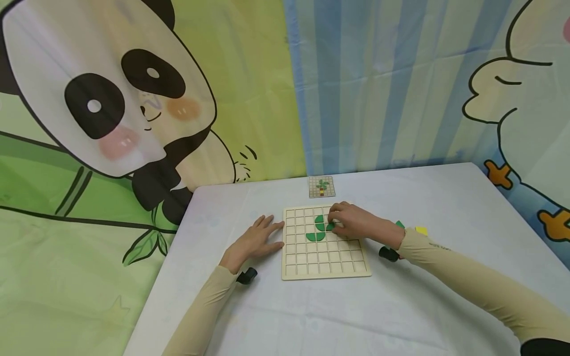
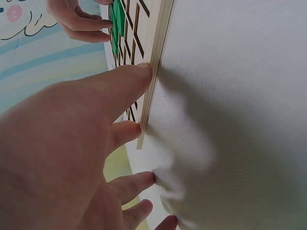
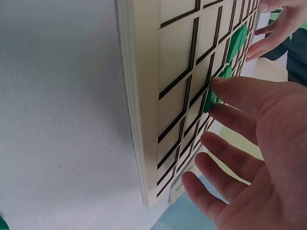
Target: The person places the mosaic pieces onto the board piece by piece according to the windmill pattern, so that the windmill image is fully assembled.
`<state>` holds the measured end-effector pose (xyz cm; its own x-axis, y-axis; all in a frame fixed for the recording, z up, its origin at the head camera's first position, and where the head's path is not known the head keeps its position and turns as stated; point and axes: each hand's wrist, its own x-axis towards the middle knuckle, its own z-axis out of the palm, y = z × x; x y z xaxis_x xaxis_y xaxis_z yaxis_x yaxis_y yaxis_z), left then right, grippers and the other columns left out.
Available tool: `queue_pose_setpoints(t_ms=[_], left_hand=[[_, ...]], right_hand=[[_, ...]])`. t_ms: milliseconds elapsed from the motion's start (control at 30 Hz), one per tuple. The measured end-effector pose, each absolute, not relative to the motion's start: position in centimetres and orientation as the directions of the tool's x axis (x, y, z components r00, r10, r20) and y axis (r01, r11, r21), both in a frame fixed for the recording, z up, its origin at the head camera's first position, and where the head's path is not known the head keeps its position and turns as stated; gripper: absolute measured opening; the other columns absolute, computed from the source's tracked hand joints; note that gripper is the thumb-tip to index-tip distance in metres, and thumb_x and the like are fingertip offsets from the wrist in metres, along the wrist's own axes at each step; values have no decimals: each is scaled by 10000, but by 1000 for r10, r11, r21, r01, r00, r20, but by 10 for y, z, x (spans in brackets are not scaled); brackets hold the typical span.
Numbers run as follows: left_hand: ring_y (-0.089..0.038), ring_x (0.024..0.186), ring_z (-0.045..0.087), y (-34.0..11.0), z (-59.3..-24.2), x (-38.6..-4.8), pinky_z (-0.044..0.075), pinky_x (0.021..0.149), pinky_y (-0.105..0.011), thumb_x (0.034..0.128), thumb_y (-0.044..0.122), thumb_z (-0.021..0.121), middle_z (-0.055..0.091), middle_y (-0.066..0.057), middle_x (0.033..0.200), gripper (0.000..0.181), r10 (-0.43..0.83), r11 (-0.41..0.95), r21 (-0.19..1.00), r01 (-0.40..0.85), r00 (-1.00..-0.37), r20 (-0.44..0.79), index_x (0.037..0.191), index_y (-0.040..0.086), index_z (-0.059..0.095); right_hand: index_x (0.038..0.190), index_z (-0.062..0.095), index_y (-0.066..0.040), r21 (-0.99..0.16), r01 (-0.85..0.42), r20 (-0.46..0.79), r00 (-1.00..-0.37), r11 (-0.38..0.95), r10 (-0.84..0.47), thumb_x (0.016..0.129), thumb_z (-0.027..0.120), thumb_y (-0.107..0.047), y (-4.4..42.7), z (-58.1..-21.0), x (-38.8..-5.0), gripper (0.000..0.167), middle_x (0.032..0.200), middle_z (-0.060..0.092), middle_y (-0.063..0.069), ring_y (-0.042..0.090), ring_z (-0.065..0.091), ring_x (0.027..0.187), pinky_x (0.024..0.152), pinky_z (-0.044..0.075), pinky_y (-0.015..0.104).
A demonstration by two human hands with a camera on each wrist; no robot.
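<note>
Right hand (image 1: 356,221) pinches green piece (image 1: 329,227)

The piece is at the far half of the board (image 1: 320,263), just right of other green shapes (image 1: 310,237). The left hand (image 1: 253,240) holds nothing; its fingers spread, touching the board's left edge.

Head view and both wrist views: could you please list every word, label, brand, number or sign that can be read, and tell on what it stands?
No text can be read in any view.
Right sleeve: a small dark marking near the cuff, too small and blurred to read.
Small card: no lettering can be made out.
Grid board: no lettering seen.
</note>
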<state>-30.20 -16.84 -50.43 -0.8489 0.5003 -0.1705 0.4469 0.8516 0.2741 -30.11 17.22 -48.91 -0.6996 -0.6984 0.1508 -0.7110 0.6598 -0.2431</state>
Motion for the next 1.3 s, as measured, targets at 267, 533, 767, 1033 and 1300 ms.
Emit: queue_pose_setpoints(t_ms=[267,533,767,1033,1300], left_hand=[[-419,1544,161,-169,-505,-302,262,1206,-591,970,507,609,242,-158,1661,663,500,853,268,448,-849,-172,1552,261,407],[-415,1547,151,-168,-505,-305,261,1209,-587,974,533,588,225,-156,1667,674,502,854,260,451,-846,-181,1560,266,390],[-415,1546,155,-169,-506,-305,260,1206,-593,973,521,595,235,-155,1664,663,495,856,268,442,-849,-183,1553,265,402],[-419,1545,156,-169,-506,-303,269,1196,-607,970,527,597,238,-159,1663,662,493,855,280,437,-852,-175,1549,265,412],[-421,1544,161,-168,-503,-301,264,1200,-603,970,521,600,240,-162,1661,658,493,854,283,436,-852,-175,1547,264,415]], right_hand=[[1092,711,-79,-249,-710,150,-700,659,-698,932,715,-150,171,-491,-302,175,1196,639,152,337,606,1084,909,517,479],[1140,707,-60,-316,-617,173,-784,720,-596,923,735,-151,206,-474,-300,237,1204,640,143,335,614,1102,909,533,483],[1106,726,-85,-324,-392,35,-915,861,-403,923,731,-177,273,-481,-277,205,1178,660,125,328,616,1115,936,544,497],[1029,737,-78,-300,-258,-5,-962,918,-272,823,838,-275,313,-484,-254,302,1157,656,195,412,596,1087,932,522,584],[1001,730,-91,-326,-260,36,-964,909,-262,832,830,-280,316,-498,-254,272,1161,657,183,387,597,1082,943,521,573]])
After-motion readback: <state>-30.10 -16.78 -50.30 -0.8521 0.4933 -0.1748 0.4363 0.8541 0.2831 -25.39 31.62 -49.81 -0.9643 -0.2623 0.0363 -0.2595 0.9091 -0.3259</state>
